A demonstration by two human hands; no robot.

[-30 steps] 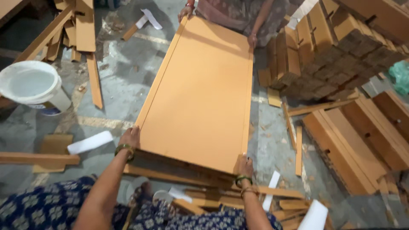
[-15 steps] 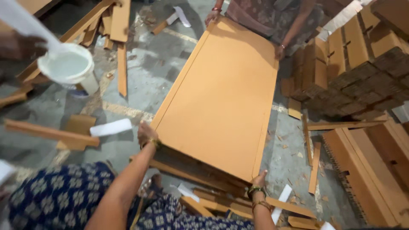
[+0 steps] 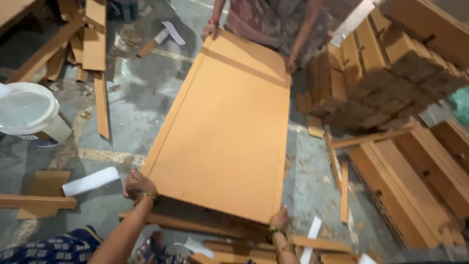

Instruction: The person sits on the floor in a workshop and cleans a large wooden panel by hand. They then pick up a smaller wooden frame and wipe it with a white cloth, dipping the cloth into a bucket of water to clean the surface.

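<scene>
A long orange-brown board [image 3: 227, 127] lies lengthwise away from me, held just above the floor. My left hand [image 3: 138, 184] grips its near left corner. My right hand [image 3: 280, 218] holds the near right corner from below. At the far end another person stands, with one hand [image 3: 210, 31] on the far left corner and the other hand [image 3: 291, 63] on the far right corner. Under the near end lie more flat wooden pieces [image 3: 195, 222].
A white bucket [image 3: 30, 115] of pale liquid stands at the left. Wooden strips [image 3: 101, 105] and offcuts lie on the grey floor at upper left. Stacks of boards [image 3: 386, 73] rise at the right, with framed panels [image 3: 420, 190] below them. A white strip [image 3: 90, 181] lies near my left hand.
The view has shifted, so the board and bucket sit differently in frame. Both my hands stay on the near corners and the other person still holds the far end.
</scene>
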